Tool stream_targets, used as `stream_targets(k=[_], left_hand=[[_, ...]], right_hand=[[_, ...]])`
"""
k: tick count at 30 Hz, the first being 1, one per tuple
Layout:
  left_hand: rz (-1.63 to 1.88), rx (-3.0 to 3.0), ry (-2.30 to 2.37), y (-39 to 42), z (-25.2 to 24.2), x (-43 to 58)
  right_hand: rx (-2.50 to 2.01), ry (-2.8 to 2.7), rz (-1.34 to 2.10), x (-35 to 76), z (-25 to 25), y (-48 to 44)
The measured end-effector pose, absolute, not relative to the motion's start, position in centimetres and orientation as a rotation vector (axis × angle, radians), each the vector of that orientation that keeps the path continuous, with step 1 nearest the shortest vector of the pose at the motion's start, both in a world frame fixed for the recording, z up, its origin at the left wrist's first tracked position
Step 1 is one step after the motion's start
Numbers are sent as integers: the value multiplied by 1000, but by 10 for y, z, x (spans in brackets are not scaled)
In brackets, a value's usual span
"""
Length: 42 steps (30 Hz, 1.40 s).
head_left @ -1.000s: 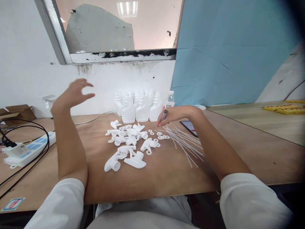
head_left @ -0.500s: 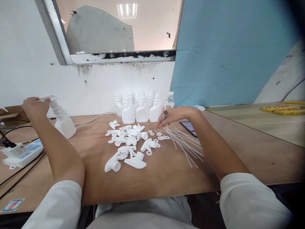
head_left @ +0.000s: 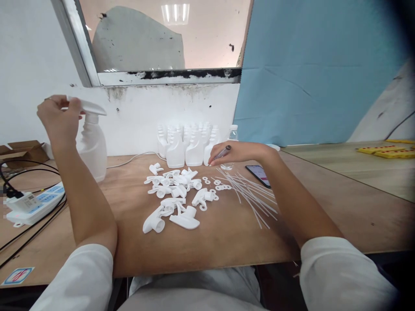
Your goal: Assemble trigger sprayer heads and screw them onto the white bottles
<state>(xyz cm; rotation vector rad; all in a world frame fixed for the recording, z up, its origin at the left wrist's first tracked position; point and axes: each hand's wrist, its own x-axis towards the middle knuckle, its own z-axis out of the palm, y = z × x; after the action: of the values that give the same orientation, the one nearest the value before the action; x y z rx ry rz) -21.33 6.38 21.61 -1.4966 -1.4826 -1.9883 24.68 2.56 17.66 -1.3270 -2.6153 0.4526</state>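
Note:
At the left, my left hand (head_left: 61,116) is closed around the trigger head of a white spray bottle (head_left: 94,151). The bottle is nearly upright; whether its base touches the table I cannot tell. In my right hand (head_left: 241,152) is a dark pen (head_left: 224,150), slanting across the fingers, near the right end of a group of white bottles (head_left: 175,151) without spray heads. Loose white trigger heads (head_left: 185,218) lie mid-table. Small white rings (head_left: 223,187) and several thin white tubes (head_left: 251,194) lie below my right hand.
A phone (head_left: 258,175) lies under my right forearm. At the left are a power strip (head_left: 45,202), black cables and a cardboard box (head_left: 26,152). A clear capped bottle (head_left: 233,133) stands behind my right hand. Yellow strips (head_left: 385,151) lie far right.
My left hand has risen and moved right, bringing the spray bottle from a tilt to nearly upright. My right hand has shifted slightly left and up, with the pen now lying flatter.

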Motion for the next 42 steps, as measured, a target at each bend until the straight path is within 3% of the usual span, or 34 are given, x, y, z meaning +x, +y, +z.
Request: stream_targets(k=[2,8,12,21,30,37,42], left_hand=[[-2135,-1604,-1325,57,223,-186],[-2068,-2133,-1047,36,223,-103],[-1866,-2287,-886,26,213,-64],[-1085,-2387,-746,-4,202,-26],[-965,-2415,-626,-20,196,-12],[-893,-2406,-767,-18,197,-17],[-634,-2489,-1029,-2,198,-26]], right_hand=[[-1309,-2581,476,245,178,23],[-1184,-2547,566,245,182,16],[-904,-2527,479,243,184,10],[-755,-2133,191,220,186,-13],[-811,-2205,-105,203,178,-22],[-879,-2081,5,202,178,-18],[-902,-1832,362,205,179,-6]])
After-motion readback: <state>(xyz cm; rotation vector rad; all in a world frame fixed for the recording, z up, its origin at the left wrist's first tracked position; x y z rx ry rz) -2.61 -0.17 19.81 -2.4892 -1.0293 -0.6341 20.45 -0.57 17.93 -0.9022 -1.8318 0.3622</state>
